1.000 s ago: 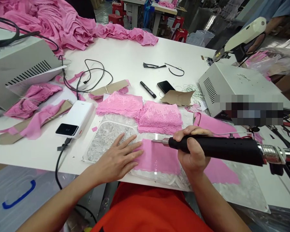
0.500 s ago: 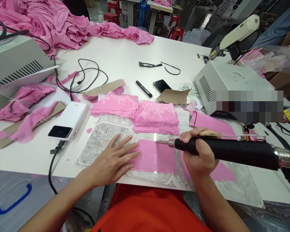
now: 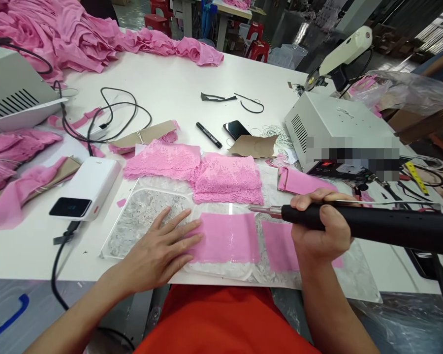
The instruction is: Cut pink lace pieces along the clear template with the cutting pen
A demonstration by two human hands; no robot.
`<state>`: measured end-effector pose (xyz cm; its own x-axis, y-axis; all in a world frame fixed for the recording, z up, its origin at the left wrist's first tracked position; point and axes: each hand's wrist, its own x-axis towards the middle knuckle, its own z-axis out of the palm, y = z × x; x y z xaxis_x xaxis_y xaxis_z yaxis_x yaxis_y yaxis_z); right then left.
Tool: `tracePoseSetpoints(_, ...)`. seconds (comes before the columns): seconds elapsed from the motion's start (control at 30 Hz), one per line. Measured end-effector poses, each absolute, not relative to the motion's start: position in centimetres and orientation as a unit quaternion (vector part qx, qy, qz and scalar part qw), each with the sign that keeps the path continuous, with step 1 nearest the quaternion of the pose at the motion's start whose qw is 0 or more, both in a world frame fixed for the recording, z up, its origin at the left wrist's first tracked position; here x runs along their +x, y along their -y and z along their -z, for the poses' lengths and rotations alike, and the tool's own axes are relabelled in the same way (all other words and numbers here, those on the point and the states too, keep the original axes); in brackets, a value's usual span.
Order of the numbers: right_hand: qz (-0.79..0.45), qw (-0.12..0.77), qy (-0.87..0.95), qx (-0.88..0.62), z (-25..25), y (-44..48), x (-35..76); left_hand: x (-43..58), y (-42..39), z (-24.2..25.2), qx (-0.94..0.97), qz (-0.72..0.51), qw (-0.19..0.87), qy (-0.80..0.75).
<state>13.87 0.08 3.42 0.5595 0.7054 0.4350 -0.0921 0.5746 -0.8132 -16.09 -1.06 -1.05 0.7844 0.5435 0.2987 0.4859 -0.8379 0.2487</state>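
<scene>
The left hand (image 3: 160, 248) lies flat with its fingers spread, gripping nothing, its fingertips on the left edge of the pink panel (image 3: 227, 238), seen from the head camera. The right hand (image 3: 319, 226) is wrapped around a black-handled tool (image 3: 384, 228), its metal tip (image 3: 268, 211) by the panel's upper right corner; whether it touches is hard to tell. The panel sits over a marbled board (image 3: 143, 223), with the lace stack (image 3: 227, 179) just beyond it and a second pink piece (image 3: 280, 248) beside it on the right. To work well here, I would press evenly with spread fingers so that the panel cannot creep, hold the tool low and steady, and move it smoothly. Fingertips are best placed well apart from the tip, in case it is hot or sharp, and the tip clear of the nearby lace.
</scene>
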Motion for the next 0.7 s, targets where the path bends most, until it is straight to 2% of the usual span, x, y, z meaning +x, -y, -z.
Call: tracePoseSetpoints(0.7,-0.287,0.762,0.439,-0.379,-2.3,0.4,13.8,-16.2,0.7,1.0,0.95,-0.165,0.057,-0.257)
